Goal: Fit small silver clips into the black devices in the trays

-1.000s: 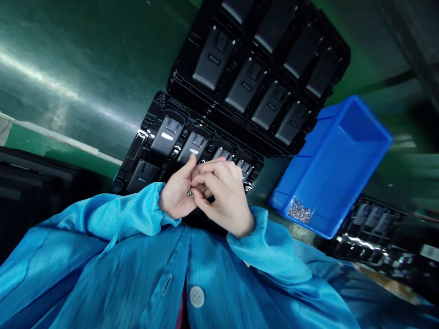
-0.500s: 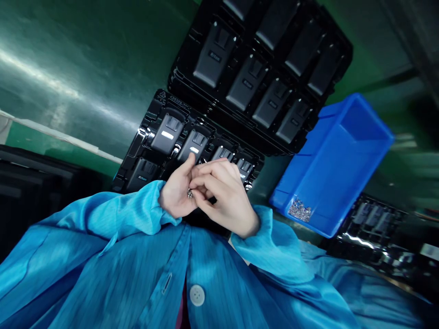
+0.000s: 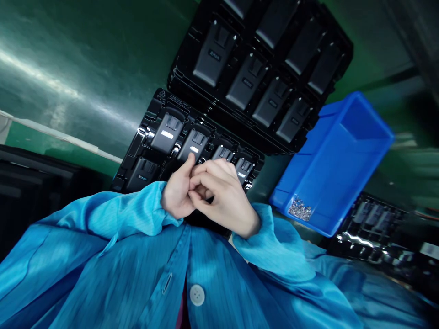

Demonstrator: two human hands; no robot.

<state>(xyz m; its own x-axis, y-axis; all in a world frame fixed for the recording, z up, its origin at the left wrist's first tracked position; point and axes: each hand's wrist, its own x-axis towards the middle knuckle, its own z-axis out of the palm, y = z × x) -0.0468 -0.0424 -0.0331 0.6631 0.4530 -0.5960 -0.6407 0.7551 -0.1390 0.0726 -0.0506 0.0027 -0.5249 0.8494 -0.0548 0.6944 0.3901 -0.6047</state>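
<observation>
My left hand (image 3: 178, 191) is cupped palm up above the near black tray, its thumb raised. My right hand (image 3: 224, 192) reaches over it, thumb and forefinger pinched together at the left palm. Whatever the pinch holds is hidden; small shiny metal parts showed in the left palm a moment earlier and are now covered by the fingers. Just beyond the hands lie black battery-like cases (image 3: 167, 133) with clips, set in the near black plastic tray (image 3: 156, 107). Several of these cases are partly hidden behind my hands.
Behind stands another black tray (image 3: 176, 78) with several similar cases marked "Riton". To the right a tilted blue bin (image 3: 329, 169) holds a heap of small metal parts (image 3: 299, 210). Further right sits another black tray (image 3: 372, 219). Dark stacked shapes (image 3: 41, 192) are at the left.
The right fingertips have shifted slightly over the left palm, and the shiny metal parts seen there before are now out of sight. Trays and bin stay put.
</observation>
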